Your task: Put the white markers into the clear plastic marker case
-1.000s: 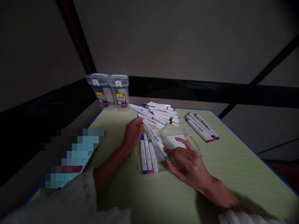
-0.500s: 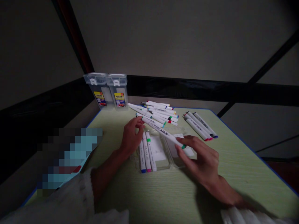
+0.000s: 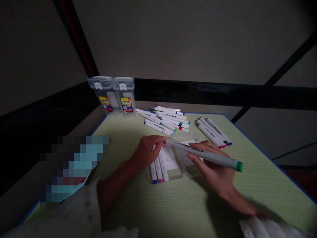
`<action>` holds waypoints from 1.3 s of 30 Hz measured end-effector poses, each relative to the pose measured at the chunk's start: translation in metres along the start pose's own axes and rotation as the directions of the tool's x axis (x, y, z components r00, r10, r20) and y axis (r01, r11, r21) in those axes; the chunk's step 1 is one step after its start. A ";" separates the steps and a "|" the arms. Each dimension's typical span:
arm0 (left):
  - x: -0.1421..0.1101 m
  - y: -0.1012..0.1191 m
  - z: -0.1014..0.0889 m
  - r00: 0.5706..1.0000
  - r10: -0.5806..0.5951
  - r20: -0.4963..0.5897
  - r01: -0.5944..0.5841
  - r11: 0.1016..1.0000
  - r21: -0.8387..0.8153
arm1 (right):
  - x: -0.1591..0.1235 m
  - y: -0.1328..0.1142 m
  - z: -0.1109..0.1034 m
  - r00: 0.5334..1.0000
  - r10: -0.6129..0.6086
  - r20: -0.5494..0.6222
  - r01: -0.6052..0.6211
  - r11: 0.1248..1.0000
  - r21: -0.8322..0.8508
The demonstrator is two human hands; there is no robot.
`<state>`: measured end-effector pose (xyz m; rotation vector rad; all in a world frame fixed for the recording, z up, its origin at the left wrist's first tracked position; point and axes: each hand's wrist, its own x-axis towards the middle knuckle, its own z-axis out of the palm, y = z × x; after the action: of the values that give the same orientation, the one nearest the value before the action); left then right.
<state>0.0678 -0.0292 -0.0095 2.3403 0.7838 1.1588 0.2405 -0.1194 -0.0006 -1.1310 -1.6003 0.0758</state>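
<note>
looks like a two-handed hold, calling for light, steady fingertips. with the left hand [image 3: 146, 148], pinches one tip of the marker [image 3: 210, 156], a pile [image 3: 157, 127] at one o'clock; suspends it between both hands above the case [image 3: 176, 178], cap [image 3: 239, 166] toward four o'clock; grasps its barrel in the right hand [image 3: 218, 168].

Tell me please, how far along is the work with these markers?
Three markers already lie side by side in the open case. Left hand and right hand hold one green-ended marker. Apparently left: the loose pile and separate group outside the case.
</note>
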 end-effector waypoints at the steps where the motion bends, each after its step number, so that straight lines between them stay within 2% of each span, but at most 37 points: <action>1: 0.000 0.000 0.000 1.000 -0.015 0.001 0.015 1.000 -0.005 | 0.002 0.002 0.000 1.000 0.015 -0.002 -0.015 0.999 0.044; 5: 0.002 -0.003 0.000 0.996 -0.077 -0.039 0.076 0.997 -0.029 | 0.012 0.011 -0.008 0.996 0.059 -0.071 -0.045 0.983 0.179; 11: 0.003 -0.006 0.000 0.987 -0.137 -0.080 0.135 0.990 -0.037 | 0.025 0.030 -0.031 0.954 0.239 -0.182 -0.171 0.930 0.324; 14: 0.003 -0.007 -0.001 0.988 -0.142 -0.056 0.141 0.990 -0.019 | 0.028 0.037 -0.043 0.930 0.315 -0.190 -0.291 0.946 0.146; 16: 0.003 -0.010 -0.003 0.986 -0.161 -0.054 0.161 0.987 0.007 | 0.029 0.044 -0.050 0.928 0.363 -0.089 -0.370 0.924 -0.093; 18: 0.004 -0.014 -0.005 0.977 -0.194 -0.084 0.197 0.980 0.030 | 0.029 0.054 -0.056 0.923 0.384 -0.011 -0.380 0.908 -0.176; 20: 0.006 -0.019 -0.007 0.962 -0.239 -0.130 0.244 0.969 0.027 | 0.027 0.067 -0.058 0.965 0.257 0.048 -0.215 0.884 -0.415; 22: 0.007 -0.023 -0.008 0.948 -0.276 -0.158 0.281 0.960 0.007 | 0.024 0.079 -0.059 0.982 0.183 0.051 -0.125 0.826 -0.550; 26: 0.007 -0.025 -0.007 0.945 -0.288 -0.155 0.292 0.957 0.001 | 0.020 0.094 -0.059 0.960 0.250 0.126 -0.109 0.748 -0.655; 33: 0.006 -0.027 -0.006 0.947 -0.288 -0.142 0.292 0.956 0.008 | 0.019 0.096 -0.058 0.941 0.331 0.066 -0.195 0.692 -0.695; 39: 0.006 -0.026 -0.006 0.952 -0.277 -0.132 0.280 0.960 0.007 | 0.018 0.098 -0.055 0.930 0.364 0.052 -0.219 0.663 -0.716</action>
<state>0.0579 -0.0051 -0.0176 2.1028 1.1397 1.1880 0.3459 -0.0811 -0.0232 -2.0401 -1.6393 -0.2485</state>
